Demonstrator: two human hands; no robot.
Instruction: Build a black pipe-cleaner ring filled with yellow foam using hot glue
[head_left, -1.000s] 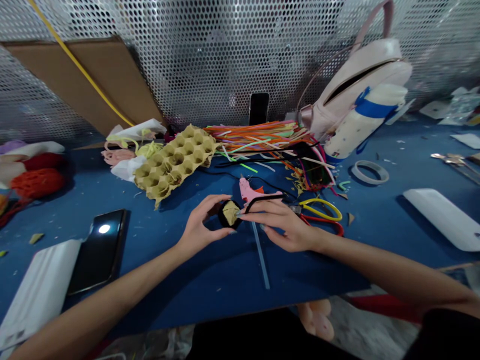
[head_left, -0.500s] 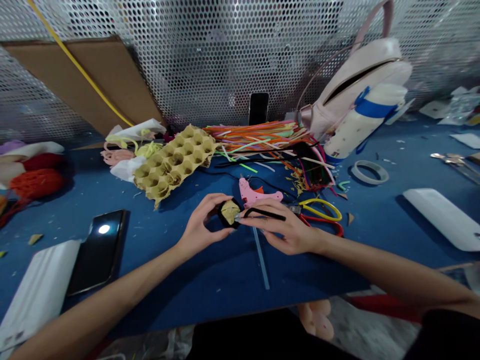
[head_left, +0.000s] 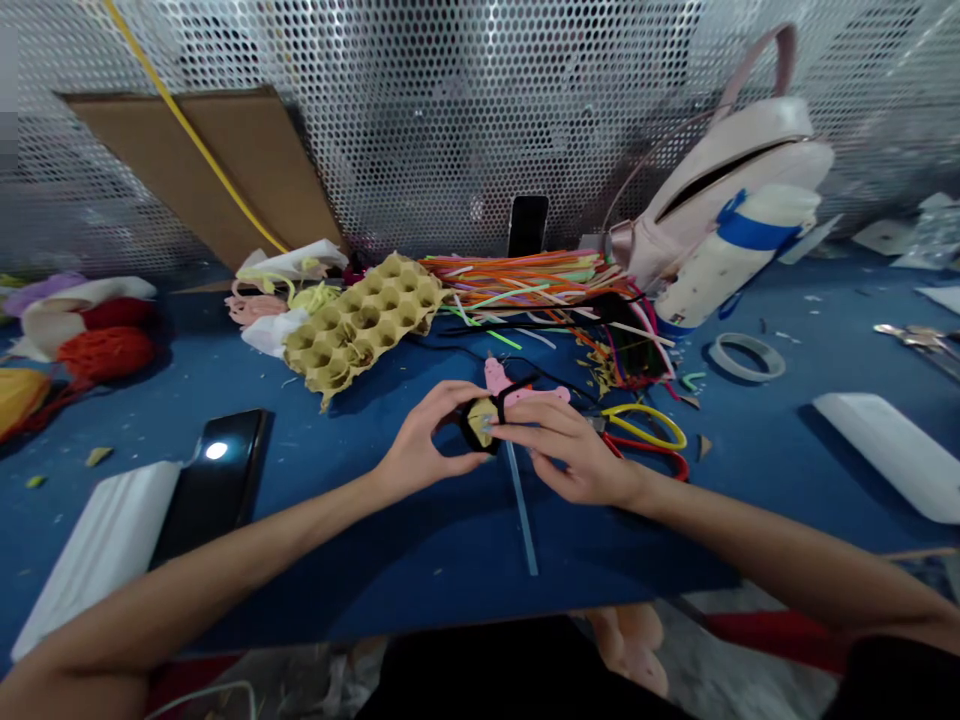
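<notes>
Left hand clamped, thumb and fingers around the small tan cardboard piece with black fuzzy edging, held above the blue table, front middle. Right hand has fingertips on that piece, beside the loose black strand; can't tell from here if they pinch it. Pink glue gun just behind, clear glue stick below, yellow-and-red-handled pliers to the right.

A silvery perforated metal wall fills the top of the frame. Below it, a blue tabletop stretches from side to side; grey floor shows at lower right.
</notes>
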